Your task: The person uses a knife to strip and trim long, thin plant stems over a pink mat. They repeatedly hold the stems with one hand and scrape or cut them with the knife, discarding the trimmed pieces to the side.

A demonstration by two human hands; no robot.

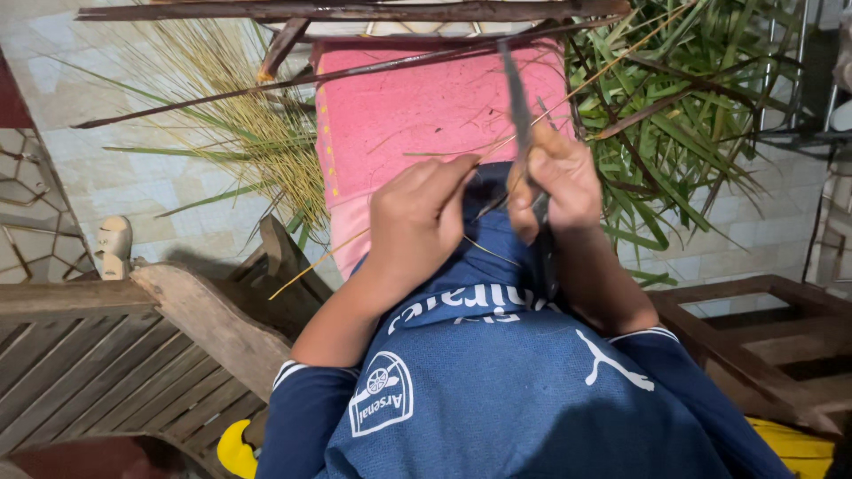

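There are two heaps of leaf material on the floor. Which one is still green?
The heap of long leaves right of the pink cloth, beside the right hand, is green. The pile left of it is dry, yellowish strips.

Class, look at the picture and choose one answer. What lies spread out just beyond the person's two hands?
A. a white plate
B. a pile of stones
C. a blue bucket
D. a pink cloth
D: a pink cloth lies flat just past the left hand and the right hand, with dry yellow grass on one side and green leaves on the other.
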